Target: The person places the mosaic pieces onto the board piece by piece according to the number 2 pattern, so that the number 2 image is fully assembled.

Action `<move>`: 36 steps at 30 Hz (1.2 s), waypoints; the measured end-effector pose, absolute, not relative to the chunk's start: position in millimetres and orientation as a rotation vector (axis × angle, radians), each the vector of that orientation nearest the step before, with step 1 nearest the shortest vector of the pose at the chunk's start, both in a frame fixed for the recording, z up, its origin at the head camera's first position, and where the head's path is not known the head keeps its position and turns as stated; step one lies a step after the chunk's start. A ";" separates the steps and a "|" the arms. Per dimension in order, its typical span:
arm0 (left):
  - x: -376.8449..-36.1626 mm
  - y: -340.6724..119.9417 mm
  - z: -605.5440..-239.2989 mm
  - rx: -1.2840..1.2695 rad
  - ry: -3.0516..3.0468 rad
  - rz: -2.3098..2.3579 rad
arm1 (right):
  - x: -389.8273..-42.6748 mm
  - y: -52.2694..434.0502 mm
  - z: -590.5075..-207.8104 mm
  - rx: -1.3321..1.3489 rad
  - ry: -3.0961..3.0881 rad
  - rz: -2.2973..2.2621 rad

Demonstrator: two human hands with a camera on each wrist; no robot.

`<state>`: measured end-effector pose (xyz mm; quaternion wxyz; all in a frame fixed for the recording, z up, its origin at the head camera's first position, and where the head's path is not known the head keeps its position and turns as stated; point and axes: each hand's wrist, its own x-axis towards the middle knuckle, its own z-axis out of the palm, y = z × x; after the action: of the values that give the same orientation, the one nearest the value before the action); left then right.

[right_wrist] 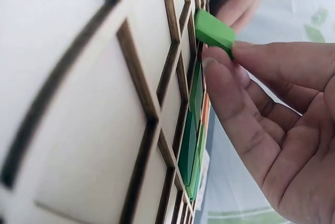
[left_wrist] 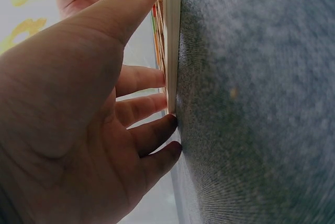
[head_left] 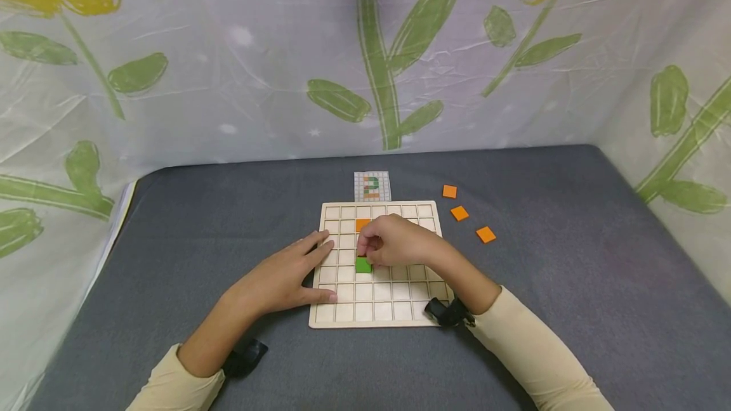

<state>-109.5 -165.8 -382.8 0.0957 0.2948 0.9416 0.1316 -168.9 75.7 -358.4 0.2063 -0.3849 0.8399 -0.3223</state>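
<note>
Pinching a green tile (right_wrist: 213,29) between thumb and fingertips of the right hand (head_left: 400,243), tilted just above a cell near the middle of the wooden grid board (head_left: 342,313). Lying flat with straight fingers, the left hand (head_left: 285,278), pressing on the board's left edge and steadying it. Looking thin, stiff and light, that tile, probably smooth-faced and apt to slip, so best taken by its opposite edges. Sitting already in cells: an orange tile (head_left: 362,224) and more green ones. Lying loose on the grey cloth (head_left: 571,284), well apart from the board, three orange tiles (head_left: 459,213). Showing a small pattern card (head_left: 372,186) beyond the board; reading no brand or writing anywhere.
</note>
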 end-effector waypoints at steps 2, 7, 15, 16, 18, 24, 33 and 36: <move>-109.6 -166.0 -383.0 0.874 2.792 0.395 | -168.3 75.3 -357.9 -1.084 2.359 -0.884; -109.4 -166.1 -382.9 0.887 2.797 0.419 | -166.1 74.1 -355.9 -1.091 2.394 -0.837; -108.9 -166.9 -383.1 0.892 2.802 0.423 | -162.7 70.2 -356.5 -1.094 2.368 -0.756; -108.9 -166.9 -383.0 0.896 2.802 0.424 | -162.2 70.1 -356.5 -1.089 2.365 -0.744; -108.8 -166.9 -382.8 0.903 2.802 0.421 | -161.4 70.7 -356.2 -1.082 2.360 -0.736; -108.9 -166.6 -382.5 0.904 2.797 0.419 | -158.5 73.8 -353.3 -1.230 2.325 -0.651; -110.7 -166.7 -385.2 0.881 2.791 0.409 | -156.1 86.5 -337.1 -1.241 2.153 -0.515; -111.3 -166.2 -385.9 0.878 2.784 0.405 | -172.0 106.3 -332.0 -1.211 2.214 -0.594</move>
<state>-111.3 -166.2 -385.9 0.0973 0.2965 0.9402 0.1367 -172.0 106.3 -332.0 0.2711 -0.4497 0.8219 -0.2207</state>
